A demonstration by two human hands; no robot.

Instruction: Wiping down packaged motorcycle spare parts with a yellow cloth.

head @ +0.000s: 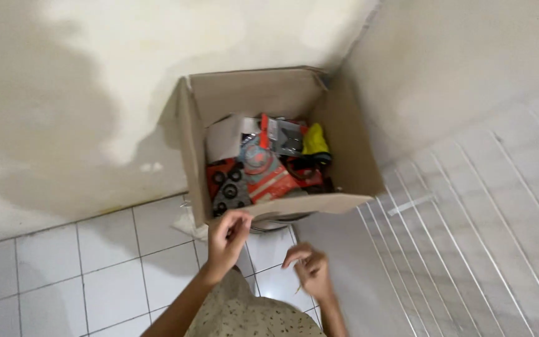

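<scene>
An open cardboard box (pixel 344 156) stands in the corner of the room against the stained wall. It is packed with red and black packaged parts (pixel 263 175), a grey carton (pixel 226 137) and a yellow item (pixel 315 138). My left hand (pixel 228 236) hovers just below the box's front flap (pixel 307 203), thumb and fingers pinched together, with nothing visible in them. My right hand (pixel 310 269) is lower and to the right, over the floor, with its fingers curled. A thin pale sliver shows under them, too small to identify. A spotted sleeve covers my forearm at the bottom edge.
A white wire rack (pixel 444 218) lies slanted against the right wall beside the box. White floor tiles (pixel 95 274) spread to the left. A crumpled white scrap (pixel 188 223) sits at the box's left front corner.
</scene>
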